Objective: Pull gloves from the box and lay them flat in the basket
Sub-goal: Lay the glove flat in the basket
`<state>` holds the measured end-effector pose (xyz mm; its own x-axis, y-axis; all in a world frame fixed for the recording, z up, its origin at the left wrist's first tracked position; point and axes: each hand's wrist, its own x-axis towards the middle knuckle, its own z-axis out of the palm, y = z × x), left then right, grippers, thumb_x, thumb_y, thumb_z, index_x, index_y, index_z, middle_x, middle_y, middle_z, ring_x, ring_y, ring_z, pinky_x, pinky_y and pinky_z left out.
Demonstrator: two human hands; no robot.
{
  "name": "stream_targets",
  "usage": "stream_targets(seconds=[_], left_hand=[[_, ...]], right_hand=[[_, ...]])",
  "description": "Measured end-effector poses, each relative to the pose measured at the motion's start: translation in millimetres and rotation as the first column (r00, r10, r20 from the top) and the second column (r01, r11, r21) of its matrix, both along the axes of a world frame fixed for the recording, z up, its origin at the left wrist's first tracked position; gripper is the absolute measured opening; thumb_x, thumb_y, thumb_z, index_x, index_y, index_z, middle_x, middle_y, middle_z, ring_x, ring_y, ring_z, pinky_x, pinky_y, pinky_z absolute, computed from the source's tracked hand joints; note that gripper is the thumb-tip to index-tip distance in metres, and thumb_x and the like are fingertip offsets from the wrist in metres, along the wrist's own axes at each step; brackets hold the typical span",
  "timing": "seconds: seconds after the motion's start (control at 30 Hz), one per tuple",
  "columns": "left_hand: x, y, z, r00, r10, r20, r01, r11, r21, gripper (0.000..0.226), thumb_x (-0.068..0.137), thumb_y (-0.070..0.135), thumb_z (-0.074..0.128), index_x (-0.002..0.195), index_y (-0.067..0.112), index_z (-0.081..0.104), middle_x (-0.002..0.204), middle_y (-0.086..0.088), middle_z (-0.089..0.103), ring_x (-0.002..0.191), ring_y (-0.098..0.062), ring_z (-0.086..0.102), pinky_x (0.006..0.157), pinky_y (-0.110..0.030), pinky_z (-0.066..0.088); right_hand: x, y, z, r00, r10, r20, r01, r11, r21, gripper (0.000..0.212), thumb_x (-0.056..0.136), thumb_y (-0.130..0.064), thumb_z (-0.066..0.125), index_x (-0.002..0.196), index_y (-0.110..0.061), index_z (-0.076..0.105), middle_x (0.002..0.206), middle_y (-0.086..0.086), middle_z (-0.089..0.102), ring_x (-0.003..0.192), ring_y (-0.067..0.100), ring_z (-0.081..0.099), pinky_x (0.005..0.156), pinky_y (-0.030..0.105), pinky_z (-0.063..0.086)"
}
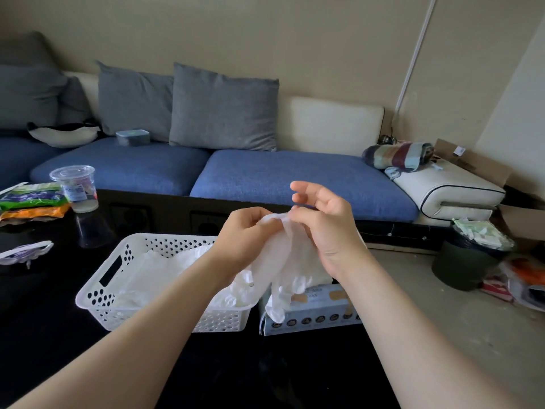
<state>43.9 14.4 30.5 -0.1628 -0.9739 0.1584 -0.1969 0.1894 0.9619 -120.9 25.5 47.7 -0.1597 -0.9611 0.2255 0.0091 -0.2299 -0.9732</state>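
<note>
A white glove (284, 261) hangs with its long axis close to upright. Its cuff is at the top, and its fingers droop down and slightly left over the near front of the glove box (320, 317). Both hands hold it in the air above the gap between basket and box. The left hand (246, 236) has its fingers curled round the left side of the cuff. The right hand (323, 228) pinches the right side of the cuff between thumb and a finger, with its other fingers lifted and spread loosely.

The white perforated basket (97, 287) sits on the black glossy tabletop (53, 343), just left of the box. Inside it lie more white gloves (165, 267).

At the far left of the tabletop stand a clear plastic cup (75, 187) and some coloured packets (29, 202). Beyond the tabletop runs a blue sofa (265, 175) with grey cushions (224, 110) against a beige wall. A rolled striped blanket (398, 156) lies at the sofa's right end, and a dark bin (466, 264) stands on the floor at the right.

The forearms hide the basket's right side and much of the top of the box, so its opening cannot be seen. The print on the box is too blurred to read. How flat the gloves in the basket lie is hard to make out.
</note>
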Motion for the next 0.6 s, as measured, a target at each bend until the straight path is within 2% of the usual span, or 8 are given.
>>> stream_targets(seconds=[0.07,0.13,0.23,0.3,0.37,0.47,0.53,0.6], left_hand=[[5.4,-0.8,-0.2,0.999,0.039,-0.032,-0.039,0.999,0.006,0.022,0.096,0.033,0.067,0.094,0.013,0.075,0.090,-0.008,0.076,0.079,-0.014,0.067,0.073,-0.033,0.055],[10.8,-1.8,1.6,0.993,0.065,-0.099,-0.063,0.998,0.026,0.031,0.091,0.037,0.067,0.098,0.008,0.074,0.097,-0.014,0.075,0.085,-0.018,0.068,0.078,-0.037,0.055],[18.3,-1.2,6.7,0.974,0.117,-0.196,-0.112,0.993,0.038,0.031,0.092,0.032,0.065,0.097,0.003,0.071,0.090,-0.012,0.072,0.085,-0.020,0.067,0.078,-0.038,0.055],[22.1,0.2,8.5,0.966,0.116,-0.231,-0.106,0.993,0.055,0.036,0.089,0.034,0.064,0.097,0.000,0.069,0.088,-0.011,0.069,0.086,-0.023,0.067,0.078,-0.041,0.055],[23.7,1.7,9.1,0.961,0.118,-0.248,-0.101,0.992,0.081,0.031,0.091,0.033,0.067,0.100,0.004,0.073,0.097,-0.016,0.074,0.094,-0.029,0.073,0.085,-0.047,0.059],[24.9,5.4,12.4,0.961,0.104,-0.255,-0.075,0.990,0.120,0.020,0.098,0.024,0.068,0.101,0.006,0.076,0.105,-0.020,0.076,0.097,-0.030,0.076,0.089,-0.048,0.060],[27.1,7.0,13.7,0.967,0.054,-0.248,-0.026,0.993,0.118,0.018,0.099,0.019,0.067,0.101,0.004,0.076,0.102,-0.019,0.078,0.094,-0.029,0.077,0.086,-0.045,0.060],[30.1,8.9,14.8,0.973,0.016,-0.229,0.011,0.993,0.116,0.018,0.100,0.019,0.066,0.102,0.005,0.077,0.098,-0.015,0.079,0.091,-0.026,0.077,0.080,-0.039,0.061]], right_hand=[[0.4,-0.4,-2.1,0.998,0.017,-0.063,-0.013,0.998,0.055,0.043,0.072,-0.018,0.079,0.110,-0.037,0.080,0.106,-0.002,0.073,0.095,0.018,0.070,0.088,0.037,0.057],[-0.2,0.0,-6.3,0.978,0.074,-0.196,-0.051,0.992,0.117,0.042,0.073,-0.022,0.078,0.112,-0.036,0.076,0.105,-0.002,0.074,0.095,0.017,0.070,0.082,0.035,0.057],[-2.1,1.9,-14.0,0.815,0.173,-0.553,-0.076,0.978,0.193,0.037,0.071,-0.025,0.078,0.107,-0.035,0.075,0.106,-0.008,0.075,0.100,0.011,0.070,0.087,0.034,0.059],[-2.1,3.5,-18.5,0.716,0.219,-0.663,-0.076,0.968,0.237,0.030,0.079,-0.022,0.078,0.107,-0.034,0.075,0.103,-0.010,0.075,0.098,0.009,0.069,0.084,0.031,0.057],[-2.7,2.9,-20.1,0.729,0.211,-0.652,-0.080,0.971,0.225,0.021,0.085,-0.018,0.076,0.101,-0.031,0.077,0.097,-0.009,0.077,0.095,0.010,0.071,0.085,0.031,0.057],[2.4,3.4,-14.8,0.860,0.209,-0.466,-0.153,0.976,0.156,0.011,0.084,-0.016,0.069,0.088,-0.023,0.077,0.085,-0.005,0.074,0.085,0.013,0.069,0.086,0.037,0.054],[9.0,4.3,-9.1,0.924,0.200,-0.327,-0.163,0.977,0.137,0.018,0.080,-0.022,0.065,0.093,-0.019,0.078,0.091,0.001,0.075,0.092,0.019,0.067,0.091,0.042,0.053],[14.5,6.1,-4.1,0.933,0.213,-0.289,-0.180,0.974,0.139,0.024,0.079,-0.027,0.064,0.095,-0.021,0.081,0.100,0.002,0.078,0.105,0.023,0.069,0.096,0.044,0.053]])
